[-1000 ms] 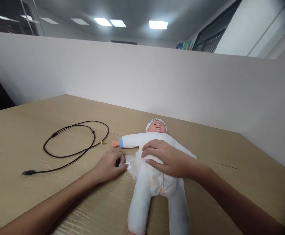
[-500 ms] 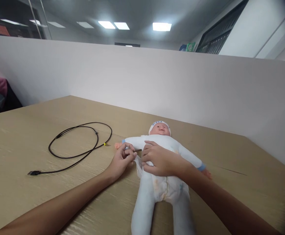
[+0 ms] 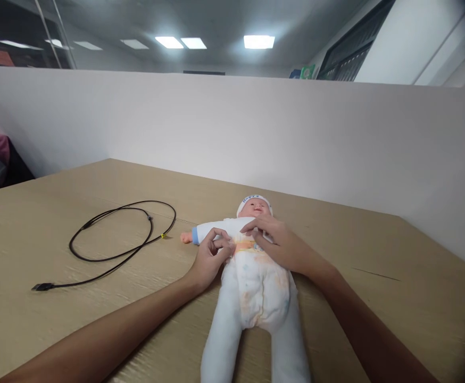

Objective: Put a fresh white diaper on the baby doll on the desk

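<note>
Lying head-away, the doll (image 3: 225,319) is wearing the diaper (image 3: 262,298), and the left hand (image 3: 212,259) is touching its waist edge, fingertips together (any grip hidden!), the right hand (image 3: 286,247) arching opposite, fingers apart

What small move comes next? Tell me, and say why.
Probably smooth down the waistband of the diaper with the left hand: it is curled at one end, while the right hand is over the other.

The smiling doll (image 3: 228,298), in white clothes, lies face up on the worktop (image 3: 416,298), wearing a white diaper (image 3: 263,292) with orange patterns.
</note>
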The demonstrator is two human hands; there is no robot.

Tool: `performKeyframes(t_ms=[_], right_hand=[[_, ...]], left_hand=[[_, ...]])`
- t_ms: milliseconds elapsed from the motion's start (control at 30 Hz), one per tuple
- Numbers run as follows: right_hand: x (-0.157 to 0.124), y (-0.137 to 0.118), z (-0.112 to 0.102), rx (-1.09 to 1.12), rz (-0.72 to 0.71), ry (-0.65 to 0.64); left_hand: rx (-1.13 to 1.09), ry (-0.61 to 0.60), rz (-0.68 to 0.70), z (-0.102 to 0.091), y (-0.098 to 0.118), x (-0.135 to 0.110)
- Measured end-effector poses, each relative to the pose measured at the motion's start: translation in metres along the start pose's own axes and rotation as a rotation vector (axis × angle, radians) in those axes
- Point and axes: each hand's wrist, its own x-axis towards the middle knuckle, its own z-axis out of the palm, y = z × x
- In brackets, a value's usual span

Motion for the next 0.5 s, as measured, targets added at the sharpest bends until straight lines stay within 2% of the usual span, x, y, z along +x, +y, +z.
performKeyframes(t_ms=[100, 233, 500], right_hand=[[-0.001, 0.007, 0.008, 0.028, -0.027, 0.018], [0.001, 0.01, 0.018, 0.047, -0.05, 0.039], [0.0, 0.016, 0.024, 0.072, -0.049, 0.059]], left_hand=[[0.027, 0.028, 0.028, 0.008, -0.007, 0.002], [0.03, 0.08, 0.017, 0.009, -0.009, 0.001], [0.015, 0.025, -0.034, 0.007, -0.002, -0.003]])
